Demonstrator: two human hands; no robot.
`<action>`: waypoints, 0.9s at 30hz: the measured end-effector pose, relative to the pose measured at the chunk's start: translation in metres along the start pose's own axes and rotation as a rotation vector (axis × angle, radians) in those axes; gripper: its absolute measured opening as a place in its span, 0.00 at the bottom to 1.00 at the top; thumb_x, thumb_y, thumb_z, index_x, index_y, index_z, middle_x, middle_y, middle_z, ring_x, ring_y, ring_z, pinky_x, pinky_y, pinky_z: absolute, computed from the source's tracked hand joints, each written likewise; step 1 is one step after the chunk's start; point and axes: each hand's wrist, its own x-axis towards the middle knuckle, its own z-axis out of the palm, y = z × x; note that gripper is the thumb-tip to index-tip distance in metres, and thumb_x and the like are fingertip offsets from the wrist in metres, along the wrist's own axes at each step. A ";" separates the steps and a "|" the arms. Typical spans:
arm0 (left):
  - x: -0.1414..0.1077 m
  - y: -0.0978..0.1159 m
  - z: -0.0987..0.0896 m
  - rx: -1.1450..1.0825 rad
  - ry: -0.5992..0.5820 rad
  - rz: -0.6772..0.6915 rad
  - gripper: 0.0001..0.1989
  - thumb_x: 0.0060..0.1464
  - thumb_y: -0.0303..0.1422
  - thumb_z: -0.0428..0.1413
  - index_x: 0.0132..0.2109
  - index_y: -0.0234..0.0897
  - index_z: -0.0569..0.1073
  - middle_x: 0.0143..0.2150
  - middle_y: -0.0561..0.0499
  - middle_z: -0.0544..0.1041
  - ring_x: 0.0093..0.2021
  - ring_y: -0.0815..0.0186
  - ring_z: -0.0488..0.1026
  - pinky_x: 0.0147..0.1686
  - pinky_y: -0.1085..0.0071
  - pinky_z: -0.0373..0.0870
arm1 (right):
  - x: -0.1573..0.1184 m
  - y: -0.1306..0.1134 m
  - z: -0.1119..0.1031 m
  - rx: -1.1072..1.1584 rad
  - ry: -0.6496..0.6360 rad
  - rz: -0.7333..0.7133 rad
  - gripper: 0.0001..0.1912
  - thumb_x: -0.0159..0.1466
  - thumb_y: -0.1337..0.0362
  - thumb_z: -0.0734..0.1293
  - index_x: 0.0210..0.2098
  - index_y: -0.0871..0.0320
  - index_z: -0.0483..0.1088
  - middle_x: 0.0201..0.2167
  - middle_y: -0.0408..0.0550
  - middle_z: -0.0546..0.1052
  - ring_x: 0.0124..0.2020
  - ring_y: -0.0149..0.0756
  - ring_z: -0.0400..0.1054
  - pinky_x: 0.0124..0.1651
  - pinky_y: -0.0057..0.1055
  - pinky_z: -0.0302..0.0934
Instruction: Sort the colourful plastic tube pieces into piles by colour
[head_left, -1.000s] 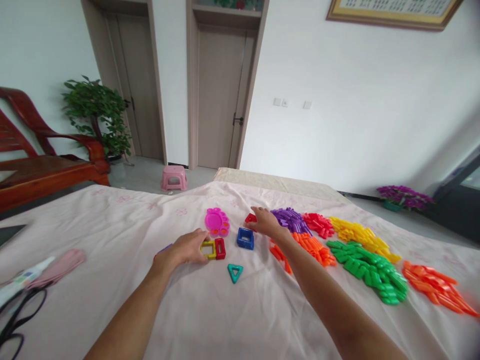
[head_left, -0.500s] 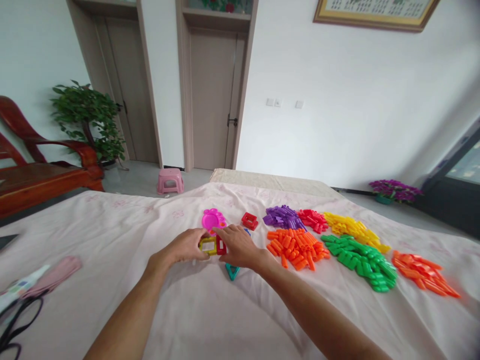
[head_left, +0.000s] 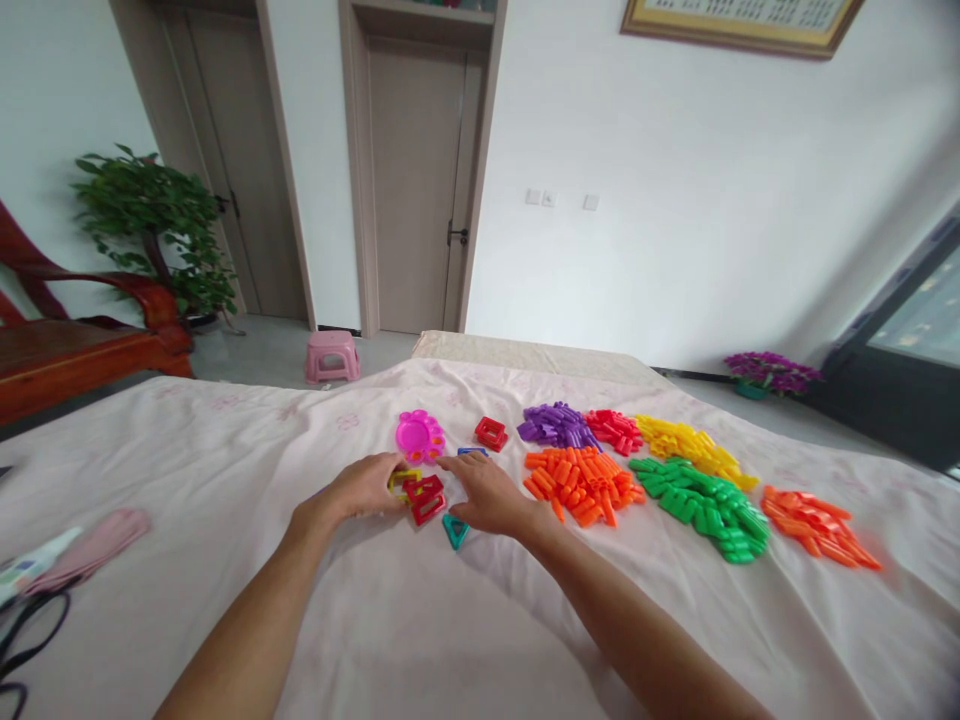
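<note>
Nearest us, the teal triangle (head_left: 456, 544) lies just beside our right hand (head_left: 491, 495), which has drawn back from the red frames (head_left: 424, 494) and stands with fingers parted; we cannot tell whether it touches anything. Our left hand (head_left: 371, 487) is pinched on the yellow frame (head_left: 409, 474). Between our hands, the red frames now tilt beside the yellow one, where half a second ago they sat level with it, so we judge the left hand alone steadies them. Beyond the right hand's fingers the blue frame (head_left: 472, 451) shows partly; farther off sits a red block (head_left: 487, 437).
</note>
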 end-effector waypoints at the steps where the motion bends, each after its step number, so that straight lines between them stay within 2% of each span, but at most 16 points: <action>1: 0.000 -0.002 0.000 0.003 0.003 0.017 0.26 0.40 0.41 0.63 0.49 0.39 0.75 0.48 0.46 0.80 0.46 0.55 0.76 0.43 0.69 0.69 | 0.000 -0.003 0.000 0.002 0.002 -0.001 0.38 0.55 0.67 0.70 0.65 0.59 0.62 0.54 0.56 0.74 0.56 0.46 0.65 0.58 0.39 0.57; 7: 0.000 -0.007 -0.002 -0.008 0.009 0.072 0.27 0.40 0.41 0.64 0.50 0.38 0.76 0.46 0.44 0.80 0.43 0.55 0.77 0.41 0.67 0.70 | 0.007 -0.019 -0.004 -0.075 -0.008 -0.040 0.31 0.61 0.62 0.69 0.63 0.54 0.64 0.50 0.52 0.77 0.54 0.46 0.65 0.56 0.40 0.56; 12: -0.003 -0.005 -0.005 -0.028 -0.013 0.088 0.26 0.39 0.39 0.63 0.48 0.38 0.76 0.46 0.45 0.80 0.43 0.55 0.77 0.42 0.67 0.70 | 0.013 -0.028 0.003 -0.154 0.004 -0.033 0.14 0.63 0.60 0.69 0.48 0.55 0.74 0.43 0.50 0.78 0.48 0.44 0.66 0.50 0.36 0.56; 15: -0.005 -0.006 -0.007 -0.013 -0.052 0.067 0.26 0.38 0.39 0.64 0.48 0.39 0.75 0.47 0.45 0.80 0.45 0.55 0.77 0.44 0.67 0.70 | 0.011 -0.031 0.010 -0.199 0.009 -0.011 0.07 0.65 0.62 0.67 0.41 0.56 0.76 0.39 0.50 0.78 0.46 0.44 0.66 0.46 0.36 0.55; 19: -0.011 -0.012 -0.014 0.085 -0.075 -0.029 0.25 0.38 0.38 0.64 0.48 0.40 0.75 0.48 0.46 0.80 0.46 0.55 0.76 0.46 0.67 0.69 | -0.001 -0.030 0.017 -0.195 -0.003 0.000 0.08 0.67 0.64 0.64 0.39 0.56 0.76 0.36 0.51 0.78 0.44 0.43 0.67 0.45 0.37 0.55; 22: -0.015 -0.013 -0.022 0.146 -0.076 -0.090 0.27 0.37 0.37 0.64 0.49 0.42 0.76 0.50 0.47 0.79 0.49 0.54 0.75 0.48 0.68 0.68 | -0.013 -0.026 0.021 -0.112 0.005 0.022 0.09 0.65 0.64 0.66 0.44 0.55 0.76 0.40 0.50 0.78 0.44 0.42 0.68 0.46 0.36 0.56; 24: -0.016 -0.009 -0.026 0.164 -0.054 -0.066 0.29 0.37 0.36 0.65 0.52 0.42 0.76 0.52 0.47 0.78 0.52 0.53 0.74 0.50 0.68 0.67 | -0.022 -0.022 0.025 -0.030 0.066 0.045 0.15 0.63 0.67 0.67 0.49 0.55 0.75 0.44 0.49 0.78 0.46 0.42 0.68 0.48 0.36 0.58; 27: -0.014 0.002 -0.024 0.154 -0.007 0.054 0.28 0.42 0.33 0.62 0.54 0.40 0.76 0.55 0.44 0.76 0.54 0.53 0.72 0.53 0.67 0.65 | -0.033 -0.018 0.035 0.091 0.206 0.097 0.20 0.61 0.71 0.66 0.53 0.55 0.73 0.48 0.50 0.78 0.49 0.41 0.69 0.52 0.35 0.59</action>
